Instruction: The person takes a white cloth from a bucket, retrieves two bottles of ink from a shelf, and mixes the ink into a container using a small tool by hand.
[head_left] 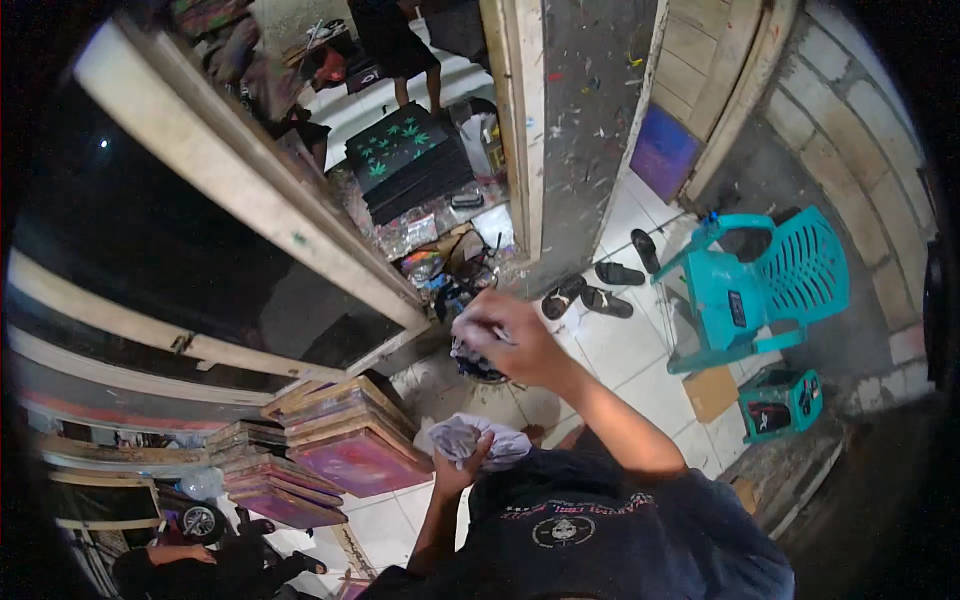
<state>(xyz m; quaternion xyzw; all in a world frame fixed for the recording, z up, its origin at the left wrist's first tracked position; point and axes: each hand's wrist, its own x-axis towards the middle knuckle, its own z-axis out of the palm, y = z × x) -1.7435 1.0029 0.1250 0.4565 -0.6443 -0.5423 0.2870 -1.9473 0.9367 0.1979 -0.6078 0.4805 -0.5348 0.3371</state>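
My left hand (478, 462) is wrapped round a bunched pale lavender cloth (505, 445), held close in front of my dark shirt. Farther out and to the right, my right hand (508, 340) is raised with its fingers curled in, somewhat blurred. Whether anything small sits in those fingers is hidden. Beneath that hand, partly covered by it, is a heap of dark and white scraps (478, 368) near the floor. The two hands are apart.
Stacked wooden-framed screens (365, 460) stand at lower left, near a seated person (190, 570). A teal plastic chair (735, 290), teal stool (780, 405) and black sandals (620, 275) are right. Beyond the window opening, printed black sheets (405, 160) are piled; another person (395, 40) stands behind.
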